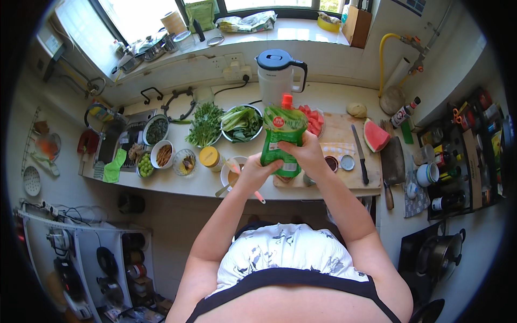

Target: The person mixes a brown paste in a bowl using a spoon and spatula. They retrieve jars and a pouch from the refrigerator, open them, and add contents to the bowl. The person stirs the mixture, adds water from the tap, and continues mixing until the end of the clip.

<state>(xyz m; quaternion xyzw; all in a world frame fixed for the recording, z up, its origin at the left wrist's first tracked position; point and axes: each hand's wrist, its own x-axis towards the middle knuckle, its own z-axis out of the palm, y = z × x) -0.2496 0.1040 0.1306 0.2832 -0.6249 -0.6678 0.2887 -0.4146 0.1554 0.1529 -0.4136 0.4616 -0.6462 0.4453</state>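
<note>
Both hands hold a green spouted pouch with a red cap, raised above the counter's front. My left hand grips its lower left corner, and my right hand holds its right side with the thumb across the front. Beneath my left hand stands a white bowl of brownish liquid, partly hidden, with a pink-handled utensil and a spoon in it. A jar with a yellow lid is left of that bowl. Near my right wrist, an open jar of dark contents sits beside a loose lid.
A wooden cutting board carries a knife and a watermelon wedge. A cleaver lies to its right. Leafy greens, cut watermelon and an electric kettle stand behind. A sink is at left.
</note>
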